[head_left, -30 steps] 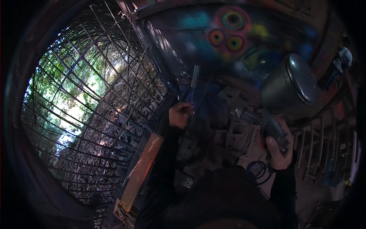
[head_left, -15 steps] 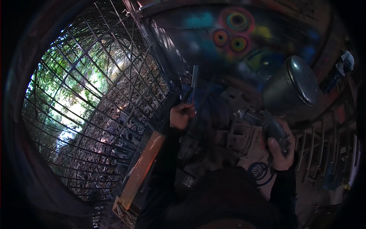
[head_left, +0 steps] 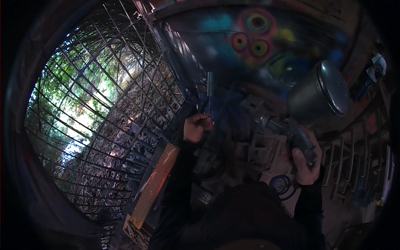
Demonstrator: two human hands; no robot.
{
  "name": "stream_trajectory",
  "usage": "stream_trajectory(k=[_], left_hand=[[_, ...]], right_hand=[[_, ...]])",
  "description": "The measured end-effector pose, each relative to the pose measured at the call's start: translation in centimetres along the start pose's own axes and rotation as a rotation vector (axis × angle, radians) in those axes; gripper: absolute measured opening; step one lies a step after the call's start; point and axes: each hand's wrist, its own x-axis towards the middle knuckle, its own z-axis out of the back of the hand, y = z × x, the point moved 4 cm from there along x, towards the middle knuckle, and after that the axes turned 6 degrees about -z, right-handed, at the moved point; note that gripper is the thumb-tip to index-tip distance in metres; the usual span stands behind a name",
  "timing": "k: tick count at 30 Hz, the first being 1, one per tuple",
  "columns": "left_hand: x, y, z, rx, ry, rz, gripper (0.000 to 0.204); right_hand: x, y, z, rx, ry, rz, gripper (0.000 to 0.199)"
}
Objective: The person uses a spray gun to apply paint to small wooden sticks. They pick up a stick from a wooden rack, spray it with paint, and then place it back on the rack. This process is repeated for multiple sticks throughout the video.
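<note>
My right hand (head_left: 308, 162) is wrapped round the handle of a grey spray gun (head_left: 287, 130). A large dull-metal cup with a domed lid (head_left: 321, 93) sits above the gun, and the gun's front end points left toward my other hand. Between the closed fingertips of my left hand (head_left: 196, 127) is a thin rod, mostly hidden by the fingers. At its upper end stands a slim, shiny metal piece (head_left: 210, 84), upright and apart from the gun. A coiled blue hose (head_left: 282, 186) hangs beside my right wrist.
Beyond a lattice of bars (head_left: 104, 87) on the left lie leaf litter and greenery. An orange-brown board (head_left: 155, 183) runs along its foot. A paint-splashed dark panel (head_left: 225, 37) stands ahead. Slatted racks (head_left: 346, 162) are at the right, and dim blocky objects (head_left: 262, 148) lie below my hands.
The metal piece and my left hand have shifted very slightly left. The spray gun has tilted a little, its front end nearly in the same place. Both grips are kept.
</note>
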Motion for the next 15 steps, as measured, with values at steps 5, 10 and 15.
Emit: stream_trajectory(k=[5, 10, 15], left_hand=[[-0.26, -0.15, 0.08, 0.001, 0.009, 0.048, 0.017], [-0.47, -0.35, 0.27, -0.060, 0.029, 0.079, 0.019], [-0.72, -0.34, 0.23, -0.100, 0.030, 0.117, 0.021]], right_hand=[[0.06, 0.11, 0.04, 0.001, -0.030, 0.018, 0.049], [-0.21, -0.19, 0.29, 0.002, 0.017, -0.001, 0.051], [-0.15, -0.38, 0.24, 0.056, -0.049, 0.030, 0.054]])
